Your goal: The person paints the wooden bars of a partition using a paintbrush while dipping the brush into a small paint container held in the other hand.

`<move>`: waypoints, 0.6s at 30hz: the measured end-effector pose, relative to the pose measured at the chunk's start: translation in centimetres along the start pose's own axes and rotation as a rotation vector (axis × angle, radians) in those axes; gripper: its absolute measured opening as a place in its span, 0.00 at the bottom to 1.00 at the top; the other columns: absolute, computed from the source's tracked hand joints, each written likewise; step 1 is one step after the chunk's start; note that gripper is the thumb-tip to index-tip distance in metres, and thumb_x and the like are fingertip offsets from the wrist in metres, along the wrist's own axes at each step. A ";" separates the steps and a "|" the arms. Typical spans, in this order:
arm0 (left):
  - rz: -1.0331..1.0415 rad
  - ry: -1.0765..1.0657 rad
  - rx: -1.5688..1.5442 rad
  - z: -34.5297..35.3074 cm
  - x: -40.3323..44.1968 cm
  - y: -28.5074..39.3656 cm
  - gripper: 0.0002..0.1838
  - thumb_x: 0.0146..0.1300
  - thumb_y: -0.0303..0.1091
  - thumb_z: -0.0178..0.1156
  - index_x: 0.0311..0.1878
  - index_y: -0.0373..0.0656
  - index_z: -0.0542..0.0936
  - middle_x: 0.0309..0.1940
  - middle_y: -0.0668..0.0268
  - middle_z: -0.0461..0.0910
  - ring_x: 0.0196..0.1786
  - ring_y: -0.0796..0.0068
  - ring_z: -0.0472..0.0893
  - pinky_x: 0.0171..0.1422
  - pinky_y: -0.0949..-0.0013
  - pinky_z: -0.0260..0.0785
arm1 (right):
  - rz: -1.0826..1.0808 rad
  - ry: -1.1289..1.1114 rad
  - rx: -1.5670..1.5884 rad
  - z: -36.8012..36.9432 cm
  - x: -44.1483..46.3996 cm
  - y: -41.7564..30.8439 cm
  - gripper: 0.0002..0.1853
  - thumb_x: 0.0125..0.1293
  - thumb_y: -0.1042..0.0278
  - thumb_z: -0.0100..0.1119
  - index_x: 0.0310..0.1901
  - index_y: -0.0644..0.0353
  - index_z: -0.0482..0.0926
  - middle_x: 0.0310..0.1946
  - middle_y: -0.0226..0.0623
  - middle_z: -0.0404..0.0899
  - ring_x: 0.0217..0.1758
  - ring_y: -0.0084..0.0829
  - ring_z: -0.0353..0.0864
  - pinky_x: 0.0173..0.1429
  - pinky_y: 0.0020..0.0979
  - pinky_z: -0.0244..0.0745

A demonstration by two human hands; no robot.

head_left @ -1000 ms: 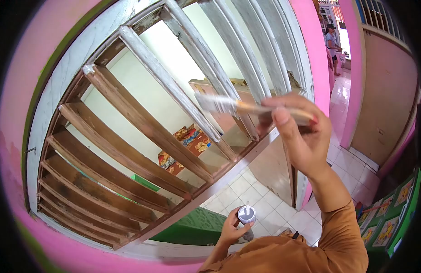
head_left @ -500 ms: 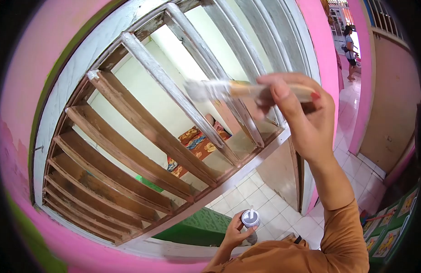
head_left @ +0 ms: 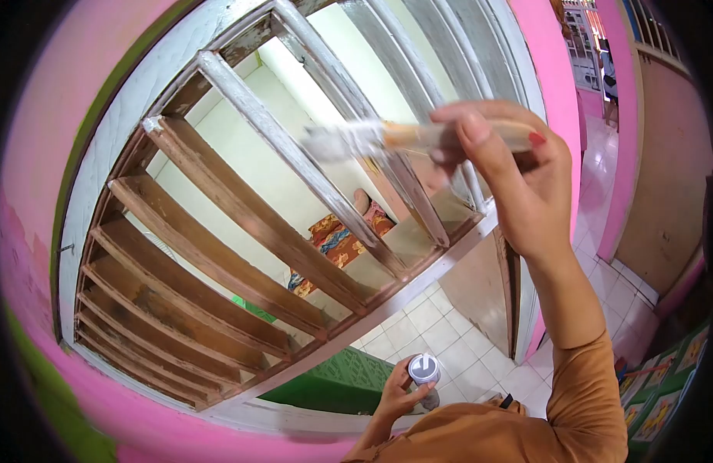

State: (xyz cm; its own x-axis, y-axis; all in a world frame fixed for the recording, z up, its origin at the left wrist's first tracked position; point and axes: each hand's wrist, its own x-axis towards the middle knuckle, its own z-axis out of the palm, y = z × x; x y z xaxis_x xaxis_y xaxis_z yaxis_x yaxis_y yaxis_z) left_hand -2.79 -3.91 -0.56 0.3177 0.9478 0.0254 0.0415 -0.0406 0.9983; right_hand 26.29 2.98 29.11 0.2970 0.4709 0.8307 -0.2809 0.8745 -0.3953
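Note:
A paintbrush point(head_left: 369, 137) with white-coated bristles and a wooden, red-tipped handle is gripped in my right hand point(head_left: 526, 174). Its bristles point left, in front of a slat point(head_left: 283, 147) whose upper part is coated silvery white and whose lower end is brown; I cannot tell whether they touch. Low in the view, my left hand point(head_left: 395, 400) is closed around a small open can point(head_left: 423, 369) of pale grey paint. Further left in the window frame, several slats point(head_left: 244, 212) are mostly bare brown wood.
The slats sit in a white-painted frame point(head_left: 77, 224) set in a pink wall point(head_left: 32, 177). Behind them are a bed with patterned cloth point(head_left: 341, 243) and a tiled floor point(head_left: 456, 343). A green cabinet with pictures point(head_left: 657, 393) stands at the lower right. A person point(head_left: 609, 77) is partly visible in the far doorway.
My right hand and the brush have shifted slightly up, with the bristles a little further left. The view has tilted slightly. The distant person is now partly hidden by the doorway edge.

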 end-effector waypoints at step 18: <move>0.007 -0.002 -0.019 0.0 0.4 -0.3 0.36 0.59 0.23 0.74 0.69 0.32 0.67 0.58 0.62 0.77 0.63 0.73 0.77 0.70 0.68 0.68 | 0.047 -0.062 -0.063 -0.9 -2.4 0.6 0.14 0.76 0.64 0.60 0.44 0.70 0.83 0.31 0.39 0.83 0.30 0.25 0.82 0.33 0.27 0.79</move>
State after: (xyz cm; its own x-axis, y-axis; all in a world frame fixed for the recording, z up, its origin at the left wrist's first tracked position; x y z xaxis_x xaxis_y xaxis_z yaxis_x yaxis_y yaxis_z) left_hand -2.63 -3.50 -0.81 0.3196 0.9470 0.0328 0.0214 -0.0418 0.9989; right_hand 26.22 2.49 26.52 0.2269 0.5055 0.8324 -0.2346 0.8579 -0.4571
